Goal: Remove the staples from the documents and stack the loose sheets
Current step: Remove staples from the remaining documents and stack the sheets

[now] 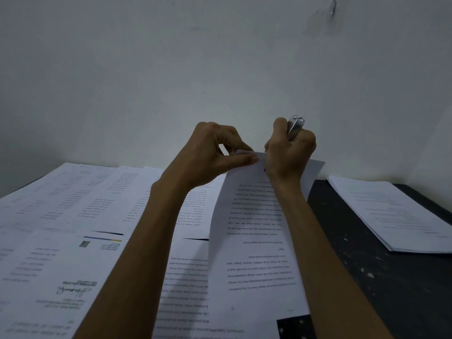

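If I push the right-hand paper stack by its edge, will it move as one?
Probably not. The stack looks thin with layered edges showing, so top sheets likely slide first. Lifted by one edge, it would probably droop, as the held document curves.

Left hand (212,155) pinches the far edge of a printed document (254,231), which is lifted off the dark table (396,285). Right hand (289,155) grips a metal tool (297,123) at that same edge. Loose sheets (73,204) spread left; a paper stack (396,211) lies right.
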